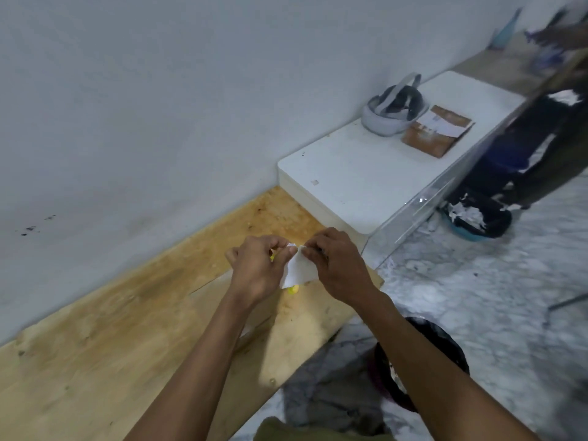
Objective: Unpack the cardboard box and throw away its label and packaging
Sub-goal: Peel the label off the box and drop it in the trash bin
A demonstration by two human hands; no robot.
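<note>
Both hands meet over the wooden table [127, 329]. My left hand [257, 268] and my right hand [337, 265] each pinch the top edge of a white paper label [300, 270] that hangs between them. A small yellow object [293, 289] shows below the paper, partly hidden by it. A flat cardboard piece [222, 300] lies on the table under my left forearm, mostly covered. Another cardboard box [437, 130] with a white label sits on the white table [350, 179] farther back.
A dark bin [445, 345] stands on the marble floor beneath my right forearm. A second dark bin [477, 218] with white scraps sits beyond the white table. A grey headset [394, 106] lies near the far box. Another person's legs [541, 138] are at the right.
</note>
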